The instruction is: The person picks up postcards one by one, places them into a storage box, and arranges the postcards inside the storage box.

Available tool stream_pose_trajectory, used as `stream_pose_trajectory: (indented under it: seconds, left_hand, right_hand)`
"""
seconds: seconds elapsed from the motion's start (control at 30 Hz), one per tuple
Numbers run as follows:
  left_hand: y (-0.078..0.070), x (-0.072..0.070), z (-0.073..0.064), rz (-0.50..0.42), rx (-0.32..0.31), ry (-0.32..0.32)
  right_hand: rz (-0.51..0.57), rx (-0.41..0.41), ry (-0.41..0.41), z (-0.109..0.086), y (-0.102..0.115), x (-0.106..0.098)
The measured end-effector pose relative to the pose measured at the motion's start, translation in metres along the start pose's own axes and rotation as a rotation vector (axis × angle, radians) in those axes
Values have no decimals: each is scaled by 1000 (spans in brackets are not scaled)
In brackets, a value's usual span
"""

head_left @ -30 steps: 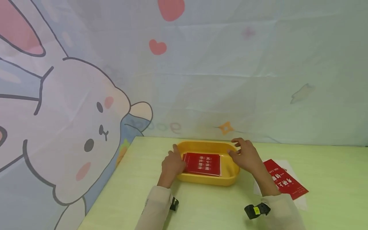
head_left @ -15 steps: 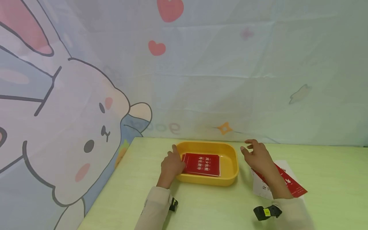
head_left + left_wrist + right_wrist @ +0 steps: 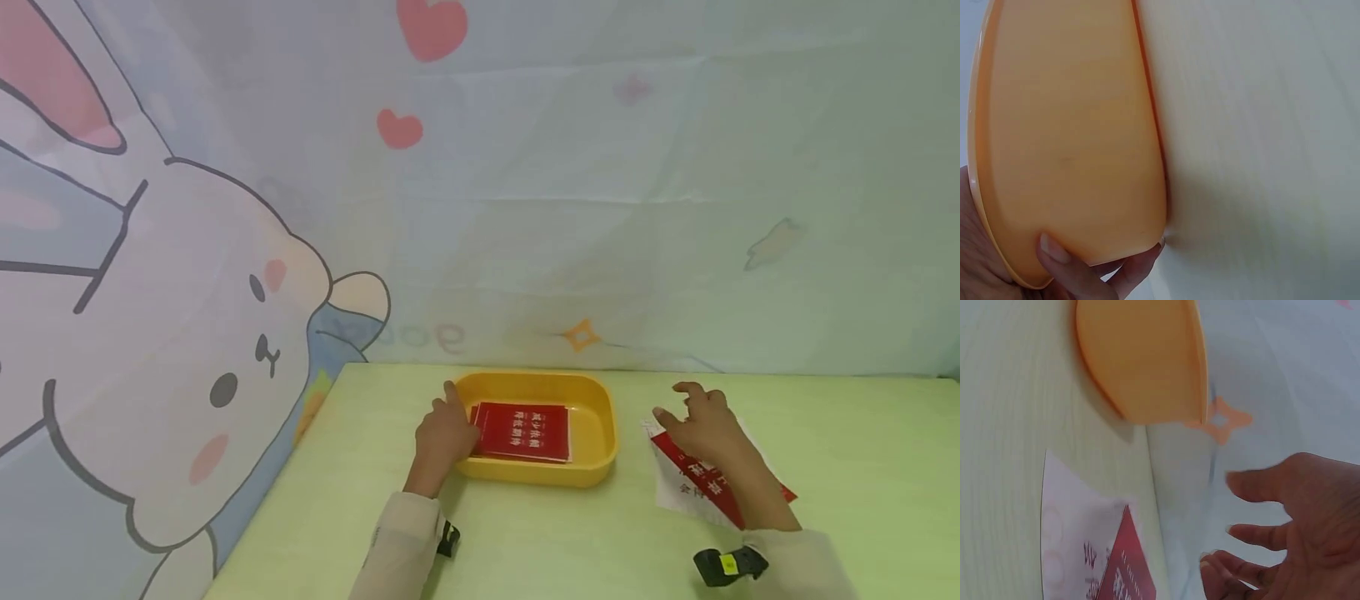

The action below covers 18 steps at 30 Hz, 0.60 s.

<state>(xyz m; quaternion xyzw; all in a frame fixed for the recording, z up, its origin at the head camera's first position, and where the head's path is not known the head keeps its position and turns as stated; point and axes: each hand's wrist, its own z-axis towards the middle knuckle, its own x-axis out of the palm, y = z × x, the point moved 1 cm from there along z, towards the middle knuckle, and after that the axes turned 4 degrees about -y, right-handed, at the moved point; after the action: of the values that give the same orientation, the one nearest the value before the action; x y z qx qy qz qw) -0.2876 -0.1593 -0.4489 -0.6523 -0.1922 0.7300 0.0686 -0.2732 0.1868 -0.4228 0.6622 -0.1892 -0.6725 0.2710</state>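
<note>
A yellow plastic tray (image 3: 525,473) stands on the table, with red cards (image 3: 525,432) bearing white characters lying inside at its left. My left hand (image 3: 442,429) holds the tray's left end. In the left wrist view the thumb (image 3: 1063,259) lies against the outer wall while other fingers reach around the end. My right hand (image 3: 705,429) hovers to the right of the tray, its fingers loosely bent and nothing between them. Below and beside it lie a red card (image 3: 697,477) and a white card (image 3: 675,492), overlapping and partly hidden by the hand and forearm.
The pale green table (image 3: 555,542) meets a hanging cloth backdrop (image 3: 540,208) just behind the tray. A large printed rabbit (image 3: 202,333) covers the cloth on the left. Black camera mounts (image 3: 729,567) sit on both wrists.
My right hand has moved right, away from the tray's right end to above the loose cards. The left hand stays at the tray's left end.
</note>
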Motion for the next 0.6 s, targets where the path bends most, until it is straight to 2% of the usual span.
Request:
stream_pose_trajectory:
  seconds: [0.1,0.27,0.4,0.6]
  left_hand:
    - [-3,3,-2,0,-4,5]
    - [2,2,0,5,-4,7]
    - [1,4,2,8,-2,11]
    - [-4,0,-1,-1,-13,12]
  right_hand:
    - [-94,26,36,-5,-13,-3]
    - [-211,55,71,-8,-25,-3]
    - [-267,71,91,-13,-37,-6]
    - [-350,86,124,-18,-58,-10]
